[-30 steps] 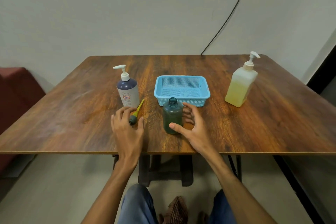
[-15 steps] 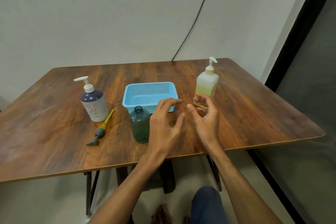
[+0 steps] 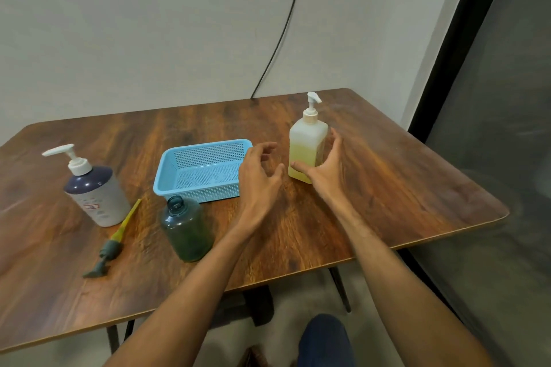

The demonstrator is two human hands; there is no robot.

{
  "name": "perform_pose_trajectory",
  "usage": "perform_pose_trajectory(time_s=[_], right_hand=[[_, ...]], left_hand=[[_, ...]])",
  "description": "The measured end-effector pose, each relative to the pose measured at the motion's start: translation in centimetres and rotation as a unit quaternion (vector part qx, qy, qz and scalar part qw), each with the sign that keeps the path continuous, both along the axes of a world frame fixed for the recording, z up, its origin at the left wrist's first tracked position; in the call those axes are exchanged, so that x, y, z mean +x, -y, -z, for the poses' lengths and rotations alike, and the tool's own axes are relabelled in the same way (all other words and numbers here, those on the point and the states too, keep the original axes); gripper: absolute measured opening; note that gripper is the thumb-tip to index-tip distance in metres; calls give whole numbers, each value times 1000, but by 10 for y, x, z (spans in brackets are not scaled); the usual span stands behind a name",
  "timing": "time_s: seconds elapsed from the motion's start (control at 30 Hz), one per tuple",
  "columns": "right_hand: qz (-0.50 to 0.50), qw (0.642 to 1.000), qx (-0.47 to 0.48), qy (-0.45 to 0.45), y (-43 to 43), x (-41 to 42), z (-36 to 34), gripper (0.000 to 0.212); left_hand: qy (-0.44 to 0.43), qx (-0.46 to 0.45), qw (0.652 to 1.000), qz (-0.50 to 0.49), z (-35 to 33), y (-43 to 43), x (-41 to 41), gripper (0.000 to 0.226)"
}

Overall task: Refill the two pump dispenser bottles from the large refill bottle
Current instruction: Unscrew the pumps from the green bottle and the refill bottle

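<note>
A tall pale bottle of yellow liquid with a white pump stands on the wooden table, right of centre. My right hand wraps its lower part, thumb across the front and fingers along the right side. My left hand hovers open just left of it, fingers spread, holding nothing. A dark green bottle stands uncapped near the front edge. Its green pump with a yellow tube lies on the table to the left. A white and purple pump bottle stands at far left.
A light blue perforated basket sits mid-table behind the green bottle, with nothing in it. A black cable runs down the wall to the table's back edge. A dark panel stands to the right of the table.
Both hands left the green bottle and its pump and moved right. My right hand has reached around the yellow bottle. The view has swung right.
</note>
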State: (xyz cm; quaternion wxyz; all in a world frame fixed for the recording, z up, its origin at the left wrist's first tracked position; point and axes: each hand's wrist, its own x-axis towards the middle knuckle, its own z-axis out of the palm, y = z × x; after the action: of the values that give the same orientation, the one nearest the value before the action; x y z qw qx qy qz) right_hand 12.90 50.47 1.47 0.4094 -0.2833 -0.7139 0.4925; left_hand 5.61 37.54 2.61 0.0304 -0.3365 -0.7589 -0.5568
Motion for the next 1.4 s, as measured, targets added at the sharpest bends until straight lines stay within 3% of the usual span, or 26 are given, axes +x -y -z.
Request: perform_pose_trajectory(time_s=[0.23, 0.43, 0.77, 1.07, 1.3, 1.4], right_hand=[[33, 999, -7, -7, -15, -3, -7, 79], [29, 999, 23, -17, 27, 25, -1, 73], [-8, 998, 62, 16, 111, 60, 4, 75], [-44, 997, 61, 6, 137, 63, 2, 74], [-187, 980, 24, 58, 110, 81, -2, 95], [-182, 981, 45, 54, 98, 93, -22, 82]], left_hand=[[-4, 9, 1000, 2, 5, 3, 0, 42], [-2, 52, 999, 5, 1, 32, 19, 38], [36, 138, 989, 29, -15, 101, 50, 35], [40, 104, 992, 63, -14, 119, 50, 59], [27, 67, 996, 56, 1, 108, 53, 78], [21, 60, 997, 45, 3, 104, 53, 79]])
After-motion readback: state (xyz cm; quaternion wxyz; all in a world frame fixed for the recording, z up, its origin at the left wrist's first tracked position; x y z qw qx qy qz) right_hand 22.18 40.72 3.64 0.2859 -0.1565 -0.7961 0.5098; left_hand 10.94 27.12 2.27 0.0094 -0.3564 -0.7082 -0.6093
